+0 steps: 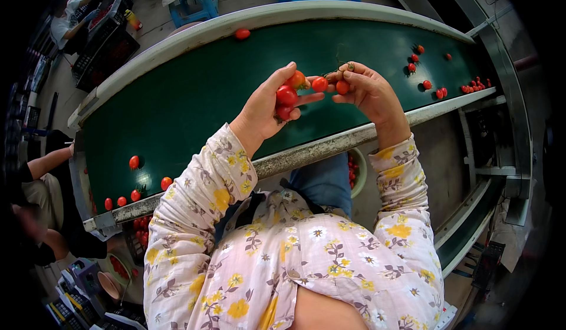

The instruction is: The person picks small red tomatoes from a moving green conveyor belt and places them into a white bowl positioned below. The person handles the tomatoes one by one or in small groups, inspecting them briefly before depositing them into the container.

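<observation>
Above a green conveyor belt (199, 86), my left hand (265, 104) holds several small red tomatoes (286, 95) in its palm, one of them more orange near the fingers. My right hand (369, 89) pinches a thin green stem (339, 67) between thumb and fingertips. One red tomato (342, 87) is at my right fingers, and another tomato (319, 84) is between the two hands, at my left fingertips. More loose tomatoes lie on the belt at the right, such as one tomato (426, 85), and at the lower left, such as another (134, 162).
White rails (314, 151) edge the belt. Below the near rail stand a pale green tub (361, 170) and a dark crate (132, 237), both with tomatoes. A metal frame (508, 86) rises at the right. One person (44, 188) sits close at the left, another farther back. Blue stools stand beyond the belt.
</observation>
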`<move>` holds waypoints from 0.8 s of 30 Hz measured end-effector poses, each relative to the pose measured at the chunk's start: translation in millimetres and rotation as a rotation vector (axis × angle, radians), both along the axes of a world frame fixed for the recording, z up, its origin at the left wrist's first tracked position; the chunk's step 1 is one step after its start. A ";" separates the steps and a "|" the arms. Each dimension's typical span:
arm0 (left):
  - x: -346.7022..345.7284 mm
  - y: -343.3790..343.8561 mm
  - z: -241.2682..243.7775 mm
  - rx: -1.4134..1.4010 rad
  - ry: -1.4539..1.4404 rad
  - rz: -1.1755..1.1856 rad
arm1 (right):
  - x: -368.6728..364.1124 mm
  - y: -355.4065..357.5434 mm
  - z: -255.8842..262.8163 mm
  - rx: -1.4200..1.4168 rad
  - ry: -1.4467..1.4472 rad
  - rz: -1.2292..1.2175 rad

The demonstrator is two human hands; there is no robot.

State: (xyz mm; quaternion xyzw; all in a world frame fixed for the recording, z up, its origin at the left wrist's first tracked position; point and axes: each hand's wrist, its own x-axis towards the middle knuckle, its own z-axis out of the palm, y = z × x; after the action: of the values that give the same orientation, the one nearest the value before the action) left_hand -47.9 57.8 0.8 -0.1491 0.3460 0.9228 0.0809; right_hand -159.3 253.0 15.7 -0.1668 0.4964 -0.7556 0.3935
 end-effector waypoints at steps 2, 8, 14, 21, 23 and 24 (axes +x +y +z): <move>2.0 -3.6 2.4 0.083 0.042 -0.009 | 8.0 -5.9 1.6 -0.026 -0.027 0.020; 12.4 2.3 17.6 0.160 0.159 0.010 | 31.7 -17.2 15.8 0.076 0.152 -0.098; 50.8 -6.9 6.4 0.262 0.202 0.024 | 68.8 -41.1 31.7 0.193 0.368 -0.083; 164.4 -1.9 -29.1 0.431 0.127 0.230 | 168.7 -77.8 12.9 0.323 0.996 0.086; 205.4 -6.8 -40.5 0.541 0.196 0.297 | 190.1 -98.4 11.5 0.263 1.173 0.191; 222.4 -7.4 -42.7 0.596 0.236 0.309 | 203.6 -108.4 15.5 0.228 1.238 0.260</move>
State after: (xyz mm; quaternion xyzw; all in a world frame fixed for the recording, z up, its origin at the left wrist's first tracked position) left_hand 174.5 50.4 -41.9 -0.0619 0.0419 0.9954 -0.0603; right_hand 44.3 144.6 31.2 -0.5883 0.6844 -0.4080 0.1379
